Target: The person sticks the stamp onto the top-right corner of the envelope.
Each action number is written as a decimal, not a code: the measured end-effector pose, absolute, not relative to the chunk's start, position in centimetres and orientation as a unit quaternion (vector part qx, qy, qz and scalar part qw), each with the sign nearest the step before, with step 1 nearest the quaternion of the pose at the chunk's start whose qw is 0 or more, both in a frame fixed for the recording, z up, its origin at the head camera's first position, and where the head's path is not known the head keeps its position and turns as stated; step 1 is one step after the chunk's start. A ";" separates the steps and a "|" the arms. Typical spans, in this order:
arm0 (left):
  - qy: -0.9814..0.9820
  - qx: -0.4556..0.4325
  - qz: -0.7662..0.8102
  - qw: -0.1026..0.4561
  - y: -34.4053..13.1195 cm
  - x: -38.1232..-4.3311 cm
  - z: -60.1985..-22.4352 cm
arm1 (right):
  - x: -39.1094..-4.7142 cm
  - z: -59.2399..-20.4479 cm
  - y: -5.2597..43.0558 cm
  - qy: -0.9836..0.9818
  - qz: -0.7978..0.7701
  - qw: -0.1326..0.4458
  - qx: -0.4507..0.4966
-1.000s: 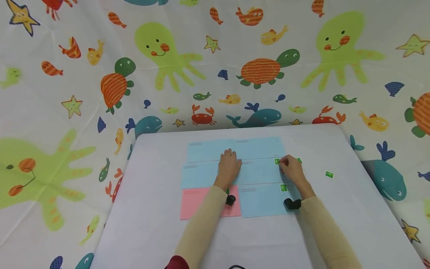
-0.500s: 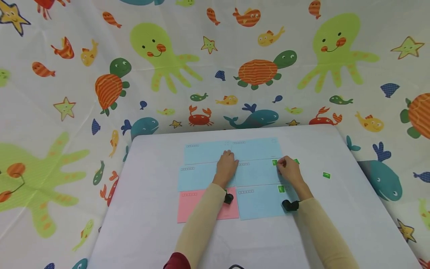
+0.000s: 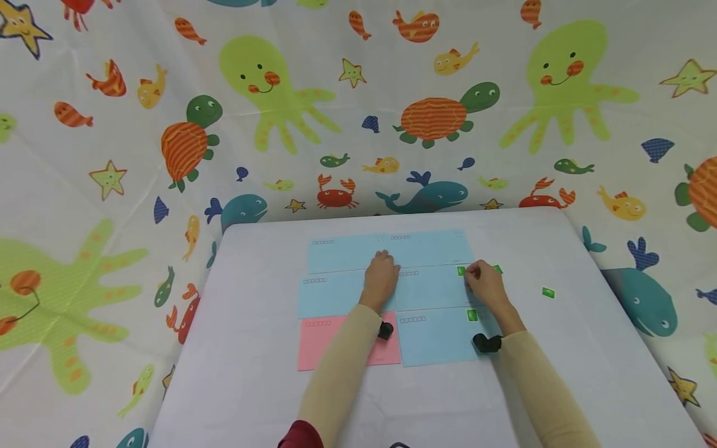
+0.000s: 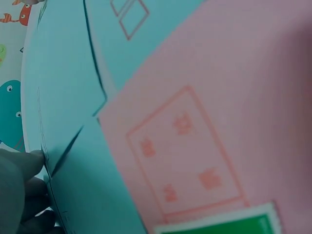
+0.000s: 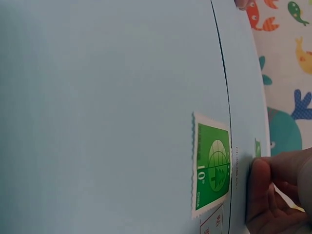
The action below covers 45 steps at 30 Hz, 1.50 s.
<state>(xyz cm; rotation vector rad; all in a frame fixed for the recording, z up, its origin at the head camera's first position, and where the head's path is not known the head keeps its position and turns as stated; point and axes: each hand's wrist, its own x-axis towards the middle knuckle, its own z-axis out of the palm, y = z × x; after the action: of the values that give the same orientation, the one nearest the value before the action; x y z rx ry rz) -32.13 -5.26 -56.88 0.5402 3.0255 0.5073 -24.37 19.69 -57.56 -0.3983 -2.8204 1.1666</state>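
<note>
My left hand (image 3: 381, 279) rests on the blue envelopes near the seam between the left and right columns, its fingers pointing away. My right hand (image 3: 486, 283) pinches a green postage stamp (image 3: 461, 271) between thumb and fingertip, at the upper right corner of the middle right envelope (image 3: 428, 289). In the right wrist view, thumb and finger (image 5: 265, 170) meet at the edge of that stamp (image 5: 258, 147). Another green stamp (image 5: 213, 165) lies flat on the corner of the lower right envelope (image 3: 437, 342). The left wrist view shows part of a green stamp (image 4: 224, 224) on the pink envelope (image 4: 219, 117).
Two more blue envelopes (image 3: 342, 254) (image 3: 428, 246) form the far row. A loose stamp (image 3: 548, 292) lies on the white table (image 3: 252, 348) to the right, and another stamp (image 3: 498, 268) peeks out behind my right hand. A printed sea-animal cloth (image 3: 347, 112) hangs behind.
The whole head view shifts slightly. My right hand stays pinching the stamp at the envelope corner, and my left hand stays resting on the envelopes.
</note>
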 end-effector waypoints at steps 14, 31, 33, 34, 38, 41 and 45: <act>0.978 0.167 0.121 0.019 -4.9 -32.1 -56.7 | -24.0 -57.4 19.4 -0.919 0.375 0.035 -0.120; 0.978 0.182 0.101 0.008 -4.9 -32.3 -56.8 | -23.0 -56.1 21.0 -0.914 0.376 0.060 -0.136; 0.978 0.179 0.106 0.012 -4.9 -32.3 -56.8 | -22.9 -55.9 21.5 -0.913 0.376 0.061 -0.146; 0.978 0.179 0.106 0.012 -4.9 -32.3 -56.7 | -22.8 -55.8 21.8 -0.912 0.377 0.061 -0.150; 0.978 0.178 0.106 0.008 -5.0 -32.2 -56.5 | -22.3 -55.3 22.7 -0.909 0.376 0.064 -0.169; 0.978 0.181 0.105 -0.002 -5.0 -32.2 -56.5 | -22.0 -54.9 23.4 -0.908 0.371 0.075 -0.179; 0.976 0.183 0.114 -0.008 -5.0 -32.2 -56.5 | -21.5 -54.4 24.3 -0.905 0.368 0.091 -0.194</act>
<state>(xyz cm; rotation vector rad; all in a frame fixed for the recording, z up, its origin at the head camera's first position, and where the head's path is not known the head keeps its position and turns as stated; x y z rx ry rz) -32.18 -4.98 -56.54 0.5779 3.0835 0.3603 -21.51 24.33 -54.39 -0.5777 -2.6890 1.0933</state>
